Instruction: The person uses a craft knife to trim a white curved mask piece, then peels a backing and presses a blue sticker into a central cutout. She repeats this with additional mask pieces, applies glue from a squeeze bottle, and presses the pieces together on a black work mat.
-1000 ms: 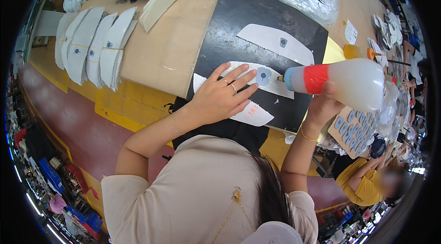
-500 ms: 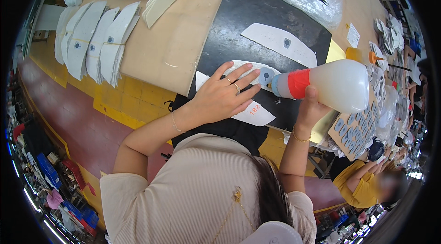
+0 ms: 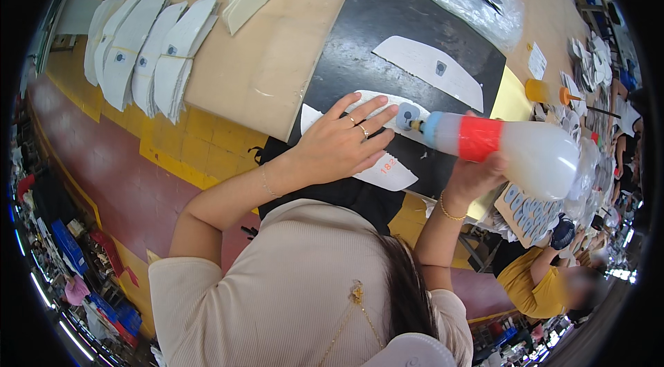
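Note:
My left hand (image 3: 342,142) lies flat with fingers apart on a white curved fabric piece (image 3: 393,99). Just right of its fingertips, a round grey patch (image 3: 407,114) sits on that piece. My right hand (image 3: 478,177) is wrapped round a translucent squeeze bottle (image 3: 539,153) with a red band and a blue neck. The bottle is tilted on its side, its dark nozzle (image 3: 416,125) pointing at the patch; whether they touch I cannot tell. Nearer my body lies another white piece (image 3: 395,175) with red marking, partly under my left hand. Farther off rests a white piece (image 3: 422,57) with a small grey patch.
Under the pieces is a black board (image 3: 346,35). Banded stacks of white pieces (image 3: 138,56) line the table's left side. A plastic bag (image 3: 508,21) of cut pieces lies at the back, an orange-tipped bottle (image 3: 543,92) and a board of grey patches (image 3: 529,215) at right. A person in yellow (image 3: 529,280) works nearby.
The bottle has tipped: its base swung down and right along with my right hand, and the nozzle is now visible over the patch's right edge. My left hand stays on the piece.

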Available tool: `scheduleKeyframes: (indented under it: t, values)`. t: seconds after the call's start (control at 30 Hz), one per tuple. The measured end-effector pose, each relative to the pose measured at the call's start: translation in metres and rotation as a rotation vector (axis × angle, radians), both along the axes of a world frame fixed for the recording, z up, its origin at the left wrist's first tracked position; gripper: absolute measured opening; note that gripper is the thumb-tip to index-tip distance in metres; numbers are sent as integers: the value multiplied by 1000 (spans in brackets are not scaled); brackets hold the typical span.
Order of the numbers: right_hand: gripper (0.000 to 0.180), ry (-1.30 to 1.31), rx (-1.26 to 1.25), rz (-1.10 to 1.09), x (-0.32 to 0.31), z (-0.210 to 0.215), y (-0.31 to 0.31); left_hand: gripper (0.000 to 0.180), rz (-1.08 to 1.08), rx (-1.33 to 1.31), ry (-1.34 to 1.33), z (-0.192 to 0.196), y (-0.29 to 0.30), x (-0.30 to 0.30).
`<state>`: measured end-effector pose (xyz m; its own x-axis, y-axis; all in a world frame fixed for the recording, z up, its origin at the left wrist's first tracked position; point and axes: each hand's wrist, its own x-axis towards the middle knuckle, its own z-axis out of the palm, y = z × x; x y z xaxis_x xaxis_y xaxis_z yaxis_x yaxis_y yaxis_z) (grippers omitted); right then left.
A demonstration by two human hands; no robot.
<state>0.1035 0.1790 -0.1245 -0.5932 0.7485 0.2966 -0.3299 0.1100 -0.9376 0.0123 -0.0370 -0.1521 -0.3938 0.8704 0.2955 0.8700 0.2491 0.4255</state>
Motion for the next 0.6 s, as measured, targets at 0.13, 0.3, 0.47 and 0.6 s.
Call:
scheduleKeyframes:
  t: [0.13,0.3,0.47,0.6]
  values:
    - [80,76,-109,16,-4,3,13,31,1,24,-13,-2,0,1]
    - [77,-2,76,97,-8,-9,11,31,-1,57,-36,2,2,-2]
    - [63,-98,265,99,-23,2,0,31,-1,63,-47,1,0,-1]
    - [57,-227,316,100,-27,11,-6,31,-1,61,-43,1,0,-2]
